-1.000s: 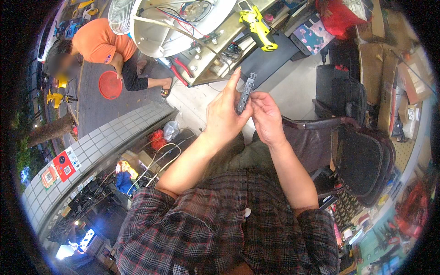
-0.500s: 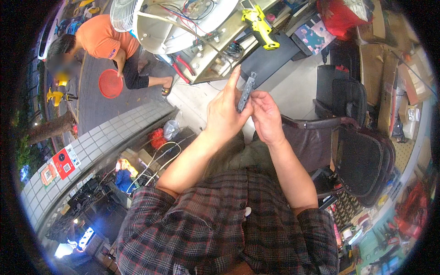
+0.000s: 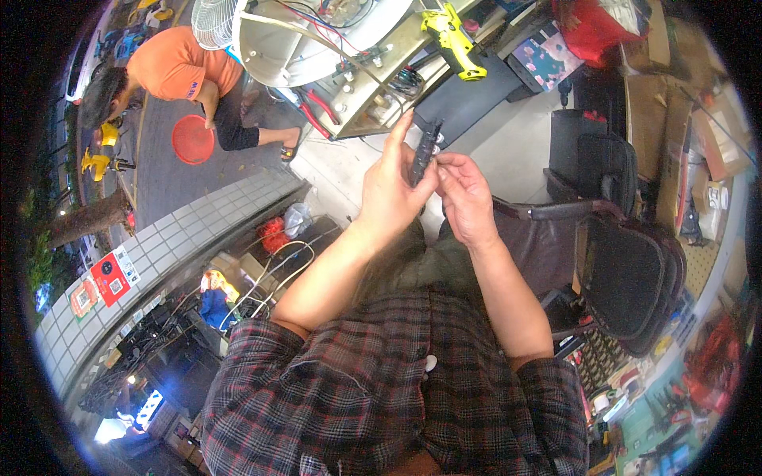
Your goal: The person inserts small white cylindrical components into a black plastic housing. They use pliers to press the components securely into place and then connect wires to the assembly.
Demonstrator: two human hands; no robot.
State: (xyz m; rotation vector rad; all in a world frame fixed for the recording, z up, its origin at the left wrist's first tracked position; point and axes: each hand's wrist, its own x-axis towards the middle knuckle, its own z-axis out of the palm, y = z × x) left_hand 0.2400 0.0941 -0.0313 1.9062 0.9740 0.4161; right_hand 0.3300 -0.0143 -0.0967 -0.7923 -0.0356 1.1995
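Up in front of my body, my left hand (image 3: pixel 389 190) grips a narrow dark strip-shaped part (image 3: pixel 425 151) between thumb and fingers, its index finger pointing up. Small pale round spots show along the part's right side; its exact kind cannot be made out. My right hand (image 3: pixel 468 198) is closed in a pinch at the part's lower right edge, close to the left thumb. Whether those fingertips hold the part itself or some small piece on it is hidden.
Beyond my hands stands a bench with an opened white fan housing (image 3: pixel 278 55), loose wires, red-handled pliers (image 3: pixel 319 115) and a yellow-green tool (image 3: pixel 451 44). A dark chair (image 3: pixel 548 246) is at my right. Outside the tiled ledge (image 3: pixel 182 230), a person bends with a red basin (image 3: pixel 193 140).
The dark part has turned between my fingers, so its flat face shows less and pale round spots appear at its side. My right hand has shifted slightly right.
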